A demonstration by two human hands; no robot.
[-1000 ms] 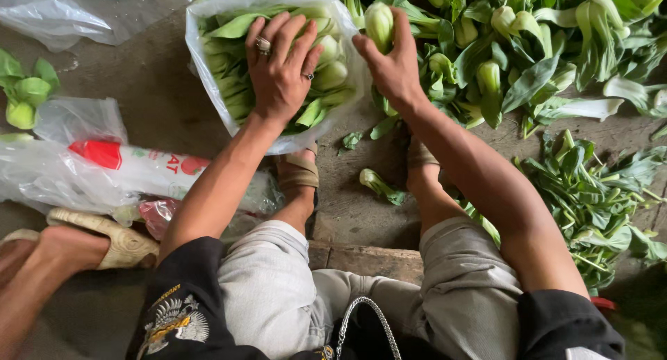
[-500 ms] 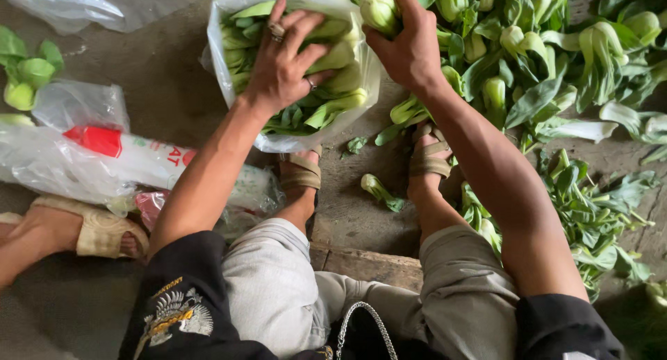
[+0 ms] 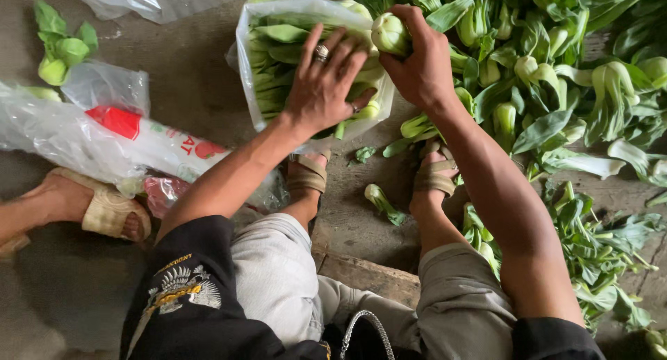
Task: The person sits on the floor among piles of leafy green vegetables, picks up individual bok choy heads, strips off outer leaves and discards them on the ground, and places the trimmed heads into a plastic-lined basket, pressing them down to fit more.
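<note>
Fingers [image 3: 340, 51] of left hand [image 3: 323, 89] splayed flat on bagged bok choy. Right hand [image 3: 420, 61] clamps a bok choy head [image 3: 388, 33] at the clear plastic bag [image 3: 243, 61] mouth; packing step, needs pushing it in.

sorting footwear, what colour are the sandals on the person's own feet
Tan-brown straps on both sandals, shown in the head view.

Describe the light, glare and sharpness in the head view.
Head view: soft, even light, no hard shadows; mild glare on the clear plastic bag; left hand, right hand and bok choy head are sharp; the lower corners look dark.
</note>
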